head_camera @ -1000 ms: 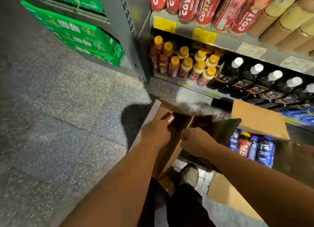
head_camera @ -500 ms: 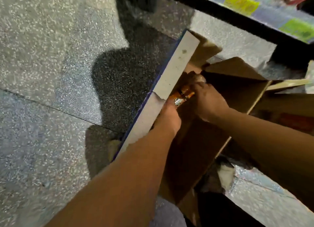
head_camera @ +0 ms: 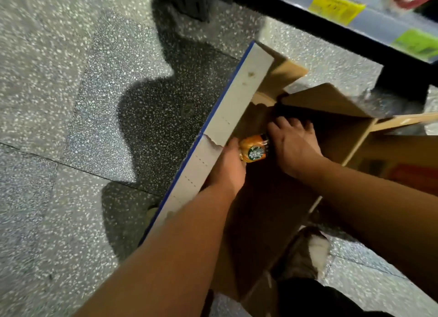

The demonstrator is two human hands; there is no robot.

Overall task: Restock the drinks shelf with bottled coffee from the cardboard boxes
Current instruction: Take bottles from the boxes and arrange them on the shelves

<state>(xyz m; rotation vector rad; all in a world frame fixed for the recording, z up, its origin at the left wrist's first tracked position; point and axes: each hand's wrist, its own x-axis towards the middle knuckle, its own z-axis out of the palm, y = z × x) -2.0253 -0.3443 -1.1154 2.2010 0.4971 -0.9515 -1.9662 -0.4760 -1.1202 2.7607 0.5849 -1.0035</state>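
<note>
Cardboard box (head_camera: 265, 210) fills the middle of the frame, standing open on the speckled floor (head_camera: 71, 79). Its pale flap (head_camera: 237, 108) with a blue edge rises along its left side, and brown flaps fold out toward the upper right. At the centre, just inside that pale flap, the left hand (head_camera: 227, 167) grips a coffee bottle (head_camera: 253, 148) with an orange wrap and a round green logo. Only the back of this hand shows, so its fingers are hidden behind the bottle they close round. The bottle lies tilted, its darker end pointing right. Just right of it, the right hand (head_camera: 294, 148) reaches palm-down into the box, its fingers (head_camera: 296, 123) straight and slightly spread toward the dark interior, thumb beside the bottle's end (touching or not, I cannot tell). Along the upper right edge runs the shelf (head_camera: 369, 20), carrying a yellow price tag (head_camera: 336, 3) and a green price tag (head_camera: 417, 41). A shoe (head_camera: 308, 257) shows at lower right, beside the box.
</note>
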